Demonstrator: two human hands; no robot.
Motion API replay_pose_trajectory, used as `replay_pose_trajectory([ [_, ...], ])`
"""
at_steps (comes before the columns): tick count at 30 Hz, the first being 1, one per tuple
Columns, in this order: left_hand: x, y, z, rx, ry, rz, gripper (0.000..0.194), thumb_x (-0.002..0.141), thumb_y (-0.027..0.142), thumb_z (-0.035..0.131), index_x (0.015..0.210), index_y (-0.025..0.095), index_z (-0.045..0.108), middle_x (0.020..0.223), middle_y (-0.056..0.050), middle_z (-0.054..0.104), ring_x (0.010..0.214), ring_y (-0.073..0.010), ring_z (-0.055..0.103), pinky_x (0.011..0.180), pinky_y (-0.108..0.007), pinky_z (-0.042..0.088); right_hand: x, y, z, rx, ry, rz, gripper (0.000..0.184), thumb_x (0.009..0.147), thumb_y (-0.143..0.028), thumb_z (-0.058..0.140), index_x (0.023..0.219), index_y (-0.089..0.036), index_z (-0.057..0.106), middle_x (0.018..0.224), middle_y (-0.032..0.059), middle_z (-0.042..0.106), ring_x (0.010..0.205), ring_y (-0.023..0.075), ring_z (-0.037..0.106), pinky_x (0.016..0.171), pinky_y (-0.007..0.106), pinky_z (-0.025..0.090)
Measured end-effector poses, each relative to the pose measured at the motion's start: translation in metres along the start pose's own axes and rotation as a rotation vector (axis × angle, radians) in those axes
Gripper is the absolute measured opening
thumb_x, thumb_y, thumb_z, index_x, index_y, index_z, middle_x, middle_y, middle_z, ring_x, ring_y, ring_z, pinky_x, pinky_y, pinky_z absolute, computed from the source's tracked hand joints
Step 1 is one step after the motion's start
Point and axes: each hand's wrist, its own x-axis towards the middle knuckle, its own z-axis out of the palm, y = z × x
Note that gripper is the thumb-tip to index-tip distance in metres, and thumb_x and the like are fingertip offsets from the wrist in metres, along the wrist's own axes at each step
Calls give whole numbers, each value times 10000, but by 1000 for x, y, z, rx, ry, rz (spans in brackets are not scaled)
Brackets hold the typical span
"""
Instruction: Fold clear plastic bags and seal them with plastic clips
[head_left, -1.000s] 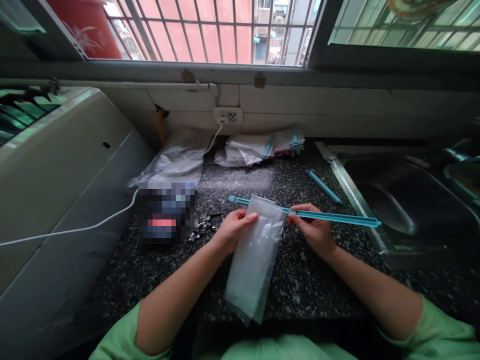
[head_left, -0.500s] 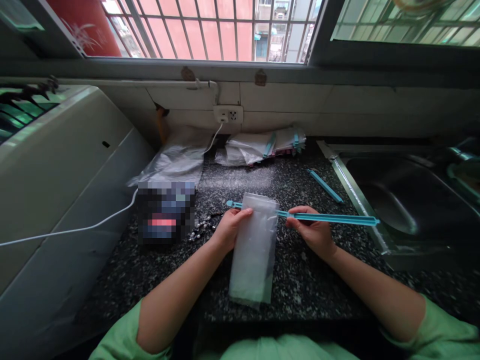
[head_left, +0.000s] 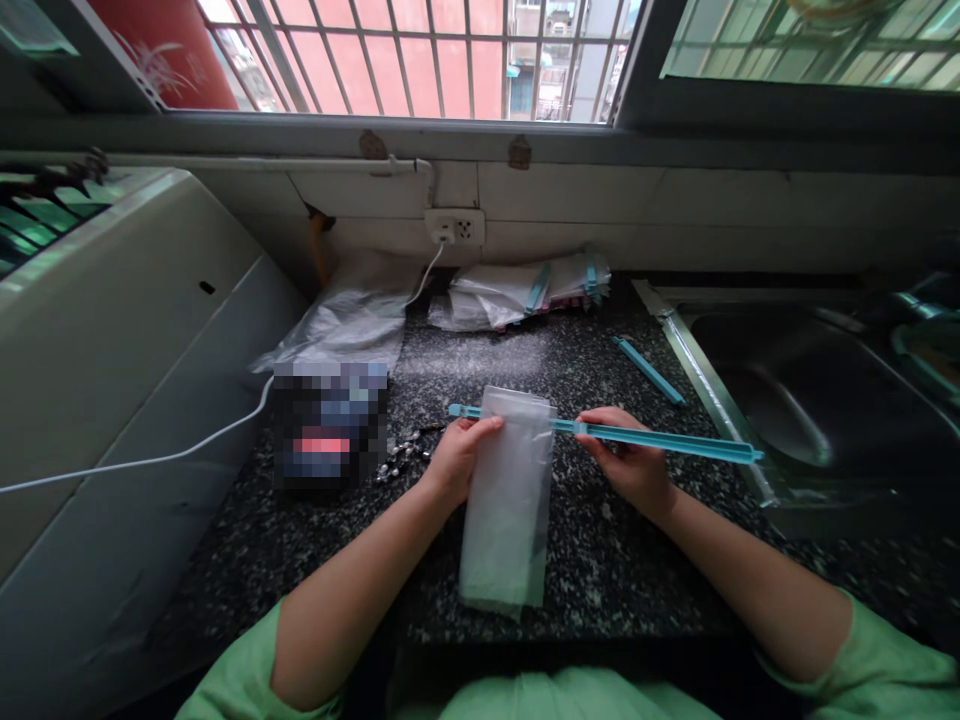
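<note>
My left hand [head_left: 457, 462] is closed on the left edge of a folded clear plastic bag [head_left: 506, 520], its thumb pressed flat on the bag near the top. A long light-blue bag sealing clip [head_left: 675, 440] runs crosswise behind the bag's upper part, its narrow left end poking out past my left fingers. On the right, my right hand [head_left: 628, 465] pinches this clip just beside the bag, where a narrower strip meets the wider channel. The wider part reaches out toward the sink. Behind the bag, the clip's middle is hidden.
Another blue clip [head_left: 649, 370] lies on the dark speckled counter [head_left: 480, 360] near the sink [head_left: 780, 380]. At the back are a pile of plastic bags with clips [head_left: 517, 290] and a larger clear bag [head_left: 345, 305]. A blurred-out object [head_left: 330, 425] and white cable [head_left: 150, 465] are left.
The clip's right end sits slightly lower and farther right than before. Both hands keep their grips, and the bag has barely moved.
</note>
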Motion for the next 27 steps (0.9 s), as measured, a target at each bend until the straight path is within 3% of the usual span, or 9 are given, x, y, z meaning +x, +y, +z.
replay_pose_trajectory([
  [6, -3, 0, 2, -1, -17, 18, 274, 452, 324, 747, 587, 130, 609, 494, 3, 598, 424, -104, 502, 459, -228, 381, -2, -1, -3, -38, 36, -86, 283, 758, -149, 605, 1025, -232, 566, 870, 42, 665, 797, 176, 628, 712, 345, 530],
  [12, -5, -1, 4, -5, -23, 12, 290, 436, 340, 753, 568, 130, 602, 479, 2, 590, 421, -108, 504, 467, -231, 388, -7, 2, 0, 115, 148, -13, 319, 702, -182, 671, 933, -243, 460, 808, 5, 639, 716, 161, 642, 624, 322, 548],
  [15, -6, -1, 4, 7, -19, 2, 287, 438, 342, 751, 563, 131, 602, 480, 0, 590, 420, -109, 503, 468, -235, 387, -5, 1, 0, 181, 136, -29, 313, 707, -177, 662, 883, -247, 413, 793, -7, 635, 689, 151, 640, 591, 309, 547],
  [21, -8, -2, 5, 20, -22, 16, 278, 443, 340, 750, 549, 131, 601, 475, 3, 577, 418, -102, 491, 469, -232, 378, -2, -1, -5, 26, 70, -170, 173, 746, -183, 618, 881, -247, 531, 781, 20, 647, 717, 157, 628, 620, 315, 538],
  [27, -6, -4, 3, 41, -28, 61, 285, 468, 354, 747, 590, 126, 627, 512, -8, 599, 445, -106, 503, 481, -230, 387, -2, -1, -8, -73, 8, -172, 163, 749, -206, 623, 903, -256, 604, 805, 28, 664, 699, 149, 626, 597, 290, 537],
])
